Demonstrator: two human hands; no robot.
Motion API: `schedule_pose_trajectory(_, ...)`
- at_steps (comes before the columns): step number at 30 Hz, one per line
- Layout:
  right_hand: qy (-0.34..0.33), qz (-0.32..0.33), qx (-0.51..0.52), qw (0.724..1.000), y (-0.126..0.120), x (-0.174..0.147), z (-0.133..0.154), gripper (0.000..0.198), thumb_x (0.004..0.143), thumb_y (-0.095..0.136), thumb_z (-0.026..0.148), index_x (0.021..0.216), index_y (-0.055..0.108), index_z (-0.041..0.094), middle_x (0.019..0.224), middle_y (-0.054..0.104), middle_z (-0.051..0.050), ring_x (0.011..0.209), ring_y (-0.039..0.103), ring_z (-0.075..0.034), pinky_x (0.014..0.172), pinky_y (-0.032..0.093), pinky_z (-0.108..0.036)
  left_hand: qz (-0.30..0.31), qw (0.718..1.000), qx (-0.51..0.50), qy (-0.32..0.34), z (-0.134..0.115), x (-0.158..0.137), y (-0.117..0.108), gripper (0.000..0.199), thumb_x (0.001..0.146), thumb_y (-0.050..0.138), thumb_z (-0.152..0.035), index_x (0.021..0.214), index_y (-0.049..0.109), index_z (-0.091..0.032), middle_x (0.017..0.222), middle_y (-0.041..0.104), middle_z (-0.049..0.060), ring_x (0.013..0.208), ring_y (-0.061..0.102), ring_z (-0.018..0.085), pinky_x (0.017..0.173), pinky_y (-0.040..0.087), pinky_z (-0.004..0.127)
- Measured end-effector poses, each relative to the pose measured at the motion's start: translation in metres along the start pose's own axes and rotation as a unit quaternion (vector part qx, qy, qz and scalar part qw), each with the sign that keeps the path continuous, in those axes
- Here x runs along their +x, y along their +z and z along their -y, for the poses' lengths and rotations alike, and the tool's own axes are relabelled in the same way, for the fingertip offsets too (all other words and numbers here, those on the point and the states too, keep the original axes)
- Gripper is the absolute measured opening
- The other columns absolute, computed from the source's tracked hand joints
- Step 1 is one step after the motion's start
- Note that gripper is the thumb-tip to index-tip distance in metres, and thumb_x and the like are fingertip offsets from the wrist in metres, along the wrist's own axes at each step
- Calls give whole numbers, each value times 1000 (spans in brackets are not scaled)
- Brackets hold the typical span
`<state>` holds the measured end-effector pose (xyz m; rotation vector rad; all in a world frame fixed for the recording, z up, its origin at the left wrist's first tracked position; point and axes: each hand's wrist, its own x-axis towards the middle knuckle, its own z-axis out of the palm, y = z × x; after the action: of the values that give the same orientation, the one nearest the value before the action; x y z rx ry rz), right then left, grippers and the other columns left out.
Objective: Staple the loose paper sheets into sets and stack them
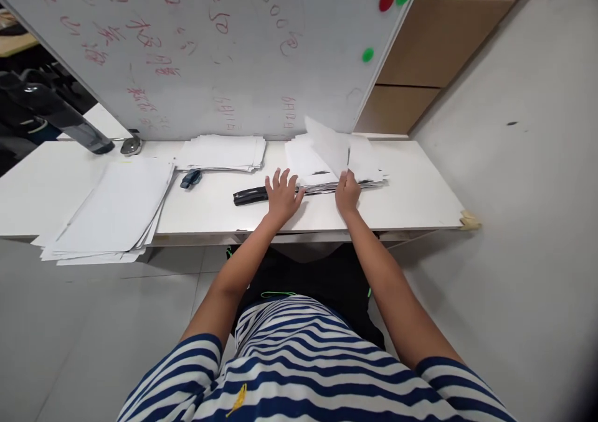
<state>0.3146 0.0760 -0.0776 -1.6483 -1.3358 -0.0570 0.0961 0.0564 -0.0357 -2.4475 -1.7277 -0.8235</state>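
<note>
My left hand (283, 196) has its fingers spread at the right end of a long black stapler (250, 195), which lies on the white desk (210, 213). Whether the palm presses on it I cannot tell. With fingers closed, my right hand (347, 192) grips the lower edge of a white sheet of paper (327, 145). That sheet stands up at a tilt over a spread of papers (365, 157). A thin, dark-edged stack of paper (322, 188) runs between my hands, partly covered by the right one.
A large paper pile (112, 207) overhangs the desk's front left edge. Another pile (222, 152) lies against the whiteboard (252, 61). A small dark blue clip-like item (191, 178), a round glass-like object (131, 146) and a dark bottle (70, 120) are left. A wall (514, 179) bounds the right.
</note>
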Motion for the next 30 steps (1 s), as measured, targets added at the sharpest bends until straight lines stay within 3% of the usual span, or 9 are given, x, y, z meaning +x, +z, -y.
schedule_pose_trajectory(5,-40,-30,1,999,5,0,1,61,105,16,46,132,59,12,123,68,-21,119,64,-28,103,50,-47,77,991,-57,90,-12,47,22,46,103,35,-39,139,54,-18,148,54,12,140,46,25,117,33,44)
schedule_pose_trajectory(10,-53,-41,-76,995,2,4,9,54,105,14,30,140,53,16,137,62,-17,138,49,-23,119,32,-52,128,987,-65,68,-15,82,44,55,98,50,-42,147,46,-18,157,43,12,148,36,29,119,31,47)
schedule_pose_trajectory(16,-18,-31,-69,997,1,7,10,56,104,11,29,147,45,18,141,58,-18,145,40,-25,120,22,-61,107,991,-43,63,-18,72,50,41,101,46,-42,137,57,-25,151,52,8,142,45,26,114,36,46)
schedule_pose_trajectory(19,-20,-47,-55,997,1,7,7,56,104,11,32,145,47,19,139,61,-17,142,44,-25,120,23,-61,89,991,-12,98,-18,67,44,38,103,41,-36,132,61,-24,144,59,9,135,54,24,112,37,43)
schedule_pose_trajectory(22,-29,-57,-76,995,0,7,6,55,105,13,32,138,55,20,134,65,-16,138,49,-25,118,26,-59,96,985,6,145,-13,66,35,37,104,39,-32,126,66,-21,128,69,13,118,66,25,101,44,40)
schedule_pose_trajectory(26,-100,-3,-96,990,-2,4,9,43,103,26,25,123,65,20,128,69,-12,134,53,-25,116,31,-52,98,973,15,209,-3,59,21,34,101,43,-22,124,69,-22,120,73,13,108,69,25,88,47,38)
schedule_pose_trajectory(30,-197,107,-75,972,-9,-2,18,36,98,38,18,119,66,19,128,70,-11,127,58,-23,114,33,-46,59,981,18,181,3,39,8,33,100,45,-23,117,74,-24,101,77,11,99,69,26,82,47,38)
